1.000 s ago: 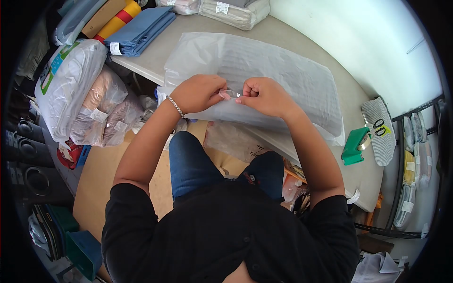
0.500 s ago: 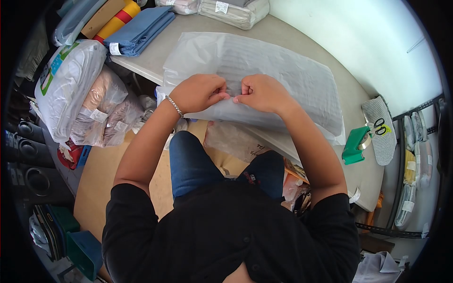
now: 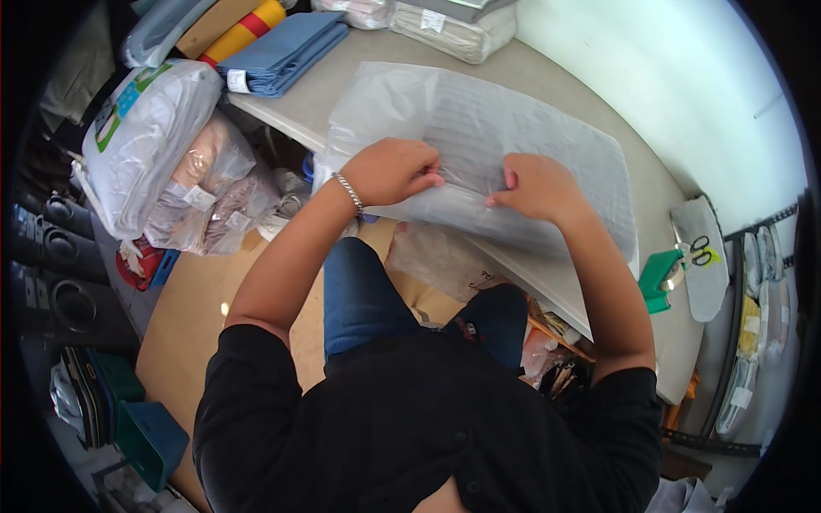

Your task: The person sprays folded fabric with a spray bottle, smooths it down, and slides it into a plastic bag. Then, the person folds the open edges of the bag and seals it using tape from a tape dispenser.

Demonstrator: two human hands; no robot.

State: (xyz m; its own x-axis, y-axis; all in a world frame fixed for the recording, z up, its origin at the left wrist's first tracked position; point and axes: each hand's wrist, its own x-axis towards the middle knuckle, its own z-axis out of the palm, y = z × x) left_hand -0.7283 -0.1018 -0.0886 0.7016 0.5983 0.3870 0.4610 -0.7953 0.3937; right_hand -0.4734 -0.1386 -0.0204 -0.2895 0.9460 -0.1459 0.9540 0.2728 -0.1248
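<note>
A clear plastic bag (image 3: 573, 145) with a grey, ribbed-looking folded cloth inside lies across the table in front of me. My left hand (image 3: 395, 171), with a chain bracelet at its wrist, is closed, thumb and fingers pinching the bag's film near its front edge. To its right, my right hand (image 3: 540, 188) is curled, its thumb and forefinger at the same film. The exact contact under the right fingertips is partly hidden. Slack film spreads over the bag's left end.
On the table's right stand a green tape dispenser (image 3: 658, 280) and black-handled scissors (image 3: 703, 251) on a grey cloth (image 3: 703, 295). Folded blue fabric (image 3: 278, 53) and wrapped bundles (image 3: 453, 32) sit at the back. Stuffed plastic bags (image 3: 154, 154) are piled at left.
My hands were close together at the film; now they are apart, the right one further right. The whole view has shifted slightly as my head turned.
</note>
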